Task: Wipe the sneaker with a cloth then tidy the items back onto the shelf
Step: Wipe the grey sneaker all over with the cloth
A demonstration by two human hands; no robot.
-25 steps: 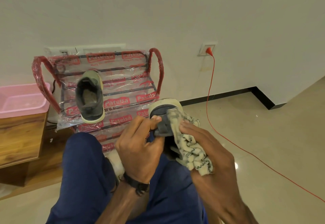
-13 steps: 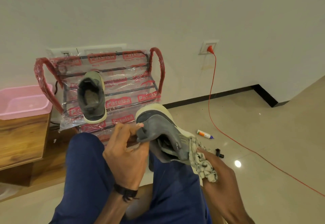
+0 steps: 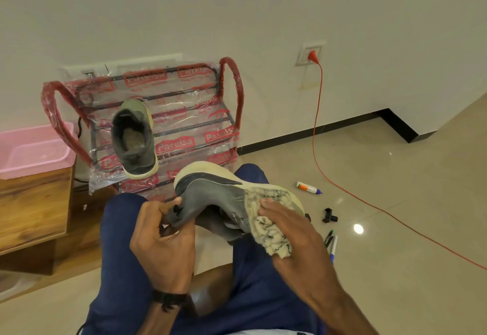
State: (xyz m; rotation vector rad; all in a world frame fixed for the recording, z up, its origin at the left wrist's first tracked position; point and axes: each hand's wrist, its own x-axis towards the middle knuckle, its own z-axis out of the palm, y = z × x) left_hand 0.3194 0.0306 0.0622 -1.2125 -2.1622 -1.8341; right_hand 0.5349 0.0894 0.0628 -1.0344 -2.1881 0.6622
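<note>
The left hand was closest, over a leg in blue trousers. A dark band sat on its wrist. Its fingers were curled and pinched the heel of the grey sneaker. The sneaker was held up above the lap, tipped on its side, with its pale sole turned away toward the shelf. The right hand held a cream cloth with dark lines on it. Its fingers were close together and pressed the cloth against the front side of the sneaker.

On the floor to the right lay two pens, a small black thing and a white tube with an orange label and a blue tip. The words on the tube were too small to read.

Past the knees stood the red shelf, wrapped in clear plastic. Red labels on the plastic said "Patelsa". A second grey sneaker sat on the shelf with its opening facing up. To the left, a pink tray rested on a wooden bench. Farthest off, an orange cord ran up to a socket on the wall.
</note>
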